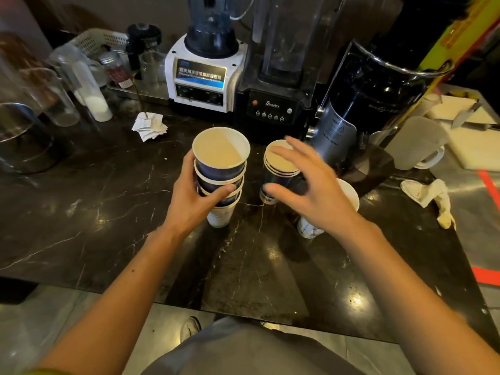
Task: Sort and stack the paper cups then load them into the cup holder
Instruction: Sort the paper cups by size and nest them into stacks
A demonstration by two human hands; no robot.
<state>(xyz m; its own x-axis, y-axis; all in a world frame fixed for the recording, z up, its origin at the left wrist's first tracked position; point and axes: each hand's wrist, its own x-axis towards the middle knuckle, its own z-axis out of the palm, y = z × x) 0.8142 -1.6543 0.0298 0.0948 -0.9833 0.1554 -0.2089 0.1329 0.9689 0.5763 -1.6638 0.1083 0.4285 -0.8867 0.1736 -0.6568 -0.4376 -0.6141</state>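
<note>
On the dark marble counter (94,201) stands a tall stack of paper cups (220,158), dark blue ones nested over a white one at the bottom. My left hand (194,196) is wrapped around its middle. To the right stands a shorter stack of smaller blue cups (278,169). My right hand (308,188) hovers over it with fingers spread, thumb near its side, holding nothing. A single white cup (349,193) stands behind my right hand, mostly hidden. No cup holder is clearly visible.
Two blenders (205,77) (273,104) and a black grinder (373,104) line the back. Glass jars (62,104) and a metal pot (24,139) stand at the left. Crumpled receipts (148,125) lie nearby. A frosted jug (419,144), cutting board (468,131) and rag (430,196) sit at the right.
</note>
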